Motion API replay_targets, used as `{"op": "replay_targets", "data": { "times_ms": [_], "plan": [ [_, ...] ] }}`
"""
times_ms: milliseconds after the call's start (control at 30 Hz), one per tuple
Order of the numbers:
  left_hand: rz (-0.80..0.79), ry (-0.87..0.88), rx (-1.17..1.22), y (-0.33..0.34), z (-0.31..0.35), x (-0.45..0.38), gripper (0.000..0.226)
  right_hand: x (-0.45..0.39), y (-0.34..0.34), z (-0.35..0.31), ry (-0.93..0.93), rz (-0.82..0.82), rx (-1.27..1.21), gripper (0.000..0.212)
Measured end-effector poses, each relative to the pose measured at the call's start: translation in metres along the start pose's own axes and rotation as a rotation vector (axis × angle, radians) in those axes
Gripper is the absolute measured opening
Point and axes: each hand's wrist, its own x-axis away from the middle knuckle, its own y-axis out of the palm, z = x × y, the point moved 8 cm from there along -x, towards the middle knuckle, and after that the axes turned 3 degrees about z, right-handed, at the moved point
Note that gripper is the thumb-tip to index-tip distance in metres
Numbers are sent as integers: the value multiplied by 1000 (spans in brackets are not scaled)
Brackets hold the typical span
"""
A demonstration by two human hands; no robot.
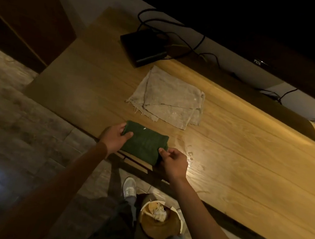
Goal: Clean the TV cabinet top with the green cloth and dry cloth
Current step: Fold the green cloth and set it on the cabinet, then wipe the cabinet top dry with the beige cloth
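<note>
A folded green cloth [144,142] lies at the near edge of the wooden TV cabinet top [244,166]. My left hand [114,137] grips its left end, thumb on top. At the cloth's right end my right hand [173,163] pinches the near corner. A beige dry cloth [169,101], loosely folded, lies flat on the cabinet just beyond the green one, untouched. A wet sheen shows on the wood right of my right hand.
A black set-top box [143,47] with cables sits at the back left of the cabinet, under the dark TV [238,27]. A dark soundbar [269,109] runs along the back right. On the floor by my shoe stands a bucket [160,219] of water.
</note>
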Motion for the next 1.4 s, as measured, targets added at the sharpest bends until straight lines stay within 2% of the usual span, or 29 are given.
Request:
{"op": "replay_targets", "data": {
  "times_ms": [100, 233, 300, 367, 433, 500, 567, 667, 733, 800, 867, 933, 1000, 1100, 1200, 1400],
  "plan": [
    [40, 57, -118, -6, 4, -4, 35, 0, -5, -2, -8, 51, 63, 22],
    [140, 140, -449, -25, 20, -12, 37, -11, -30, -24, -98, 153, 200, 12],
    [159, 136, -444, -34, 36, -20, 44, -30, -47, -46, -162, 215, 223, 13],
    [216, 203, -497, -42, 66, -31, 36, -58, -64, -75, -230, 266, 252, 16],
    [271, 295, -557, -46, 100, -50, 31, -91, -73, -107, -305, 278, 335, 24],
    [262, 340, -559, -40, 130, -75, 48, -126, -76, -136, -348, 255, 439, 37],
    [212, 363, -531, -26, 152, -99, 54, -156, -71, -158, -370, 195, 538, 55],
    [130, 328, -488, -4, 170, -131, 58, -184, -53, -174, -359, 30, 550, 80],
    [141, 277, -482, 3, 174, -148, 68, -192, -44, -175, -360, 18, 568, 83],
    [202, 233, -478, 1, 174, -157, 79, -191, -41, -173, -379, 67, 578, 74],
    [231, 175, -451, -1, 172, -161, 78, -186, -40, -166, -385, 92, 548, 54],
    [227, 106, -375, -1, 166, -161, 57, -178, -42, -157, -395, 93, 503, 28],
    [229, 88, -369, 0, 165, -160, 27, -166, -49, -152, -416, 103, 390, 16],
    [249, 155, -357, 2, 172, -151, 37, -143, -63, -150, -437, 114, 210, 17],
    [252, 298, -325, 7, 189, -130, 23, -121, -81, -145, -449, 117, 108, 17],
    [84, 472, 31, 35, 218, -51, 27, -62, -139, -130, -488, 155, -90, 14]
  ]
}}
